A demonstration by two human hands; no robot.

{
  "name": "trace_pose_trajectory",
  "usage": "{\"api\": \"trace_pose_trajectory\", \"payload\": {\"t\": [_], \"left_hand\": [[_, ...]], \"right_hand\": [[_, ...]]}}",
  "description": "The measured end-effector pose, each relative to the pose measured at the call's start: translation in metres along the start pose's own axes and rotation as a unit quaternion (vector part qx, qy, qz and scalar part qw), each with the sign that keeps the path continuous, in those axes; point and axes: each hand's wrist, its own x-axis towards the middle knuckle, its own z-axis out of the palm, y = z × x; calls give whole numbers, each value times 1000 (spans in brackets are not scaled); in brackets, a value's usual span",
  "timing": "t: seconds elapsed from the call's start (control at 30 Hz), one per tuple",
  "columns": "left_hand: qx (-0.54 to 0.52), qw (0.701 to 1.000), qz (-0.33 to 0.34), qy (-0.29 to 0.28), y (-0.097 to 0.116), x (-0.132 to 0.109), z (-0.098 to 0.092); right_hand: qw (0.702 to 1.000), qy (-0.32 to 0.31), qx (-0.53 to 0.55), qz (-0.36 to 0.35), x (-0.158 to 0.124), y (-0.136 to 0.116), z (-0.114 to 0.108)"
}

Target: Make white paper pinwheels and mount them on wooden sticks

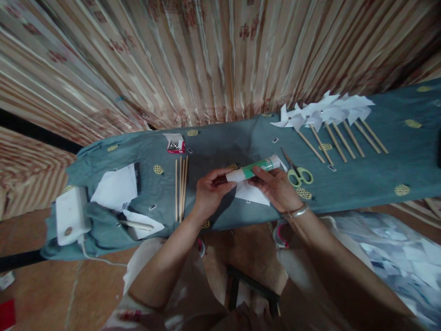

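Observation:
A green and white glue stick (257,168) is held slantwise above the table between my two hands. My left hand (214,189) pinches its left end, where a dark part shows between thumb and fingers. Around its green middle, my right hand (277,186) is closed with the thumb on top. A white sheet of paper (253,193) lies below the glue stick, partly covered by my right hand. Just right of that hand rest green-handled scissors (299,176), blades pointing away from me.
Several white paper pinwheels (322,112) on sticks lie at the back right. Several loose wooden sticks (181,188) and a small red box of metal pins (175,145) are left of centre. Further left are paper pieces (117,188) and a white device (71,216) with a cable.

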Motion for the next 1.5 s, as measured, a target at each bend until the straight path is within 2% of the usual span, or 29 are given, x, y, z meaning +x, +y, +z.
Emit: {"api": "trace_pose_trajectory", "payload": {"t": [0.3,0.43,0.5,0.57,0.63,0.73,0.83,0.9,1.0,1.1,1.17,1.23,1.3,1.5], "left_hand": [[55,998,12,3,2,-5,-1],[78,997,18,7,0,-3,-3],[84,996,17,19,-2,0,-8],[97,994,17,42,-3,2,-16],[130,990,23,58,-4,3,-26],[213,973,38,83,-5,1,-44],[335,937,68,78,-4,-3,-57],[417,896,135,70,-1,-6,-58],[494,822,280,30,1,-14,-43],[502,776,369,-100,-3,-24,-13],[506,754,386,-163,-9,-29,8],[516,742,375,-205,-15,-30,24],[520,739,366,-220,-19,-27,33],[511,735,388,-218,-24,-20,37]], "right_hand": [[999,4,-7,34,-1,12,14],[997,-17,-61,32,0,13,16],[992,-29,-123,2,1,10,8],[976,-20,-203,-68,2,5,-7],[939,17,-307,-153,1,-3,-26],[848,25,-478,-228,-7,-12,-50],[765,-23,-580,-280,-19,-15,-63],[729,-66,-605,-313,-25,-15,-67],[697,-107,-623,-337,-31,-12,-70],[686,-119,-634,-337,-33,-9,-73],[686,-119,-636,-331,-33,-8,-75],[692,-117,-634,-324,-34,-7,-77],[700,-117,-628,-319,-35,-6,-78],[718,-122,-615,-302,-35,-7,-82]]}}
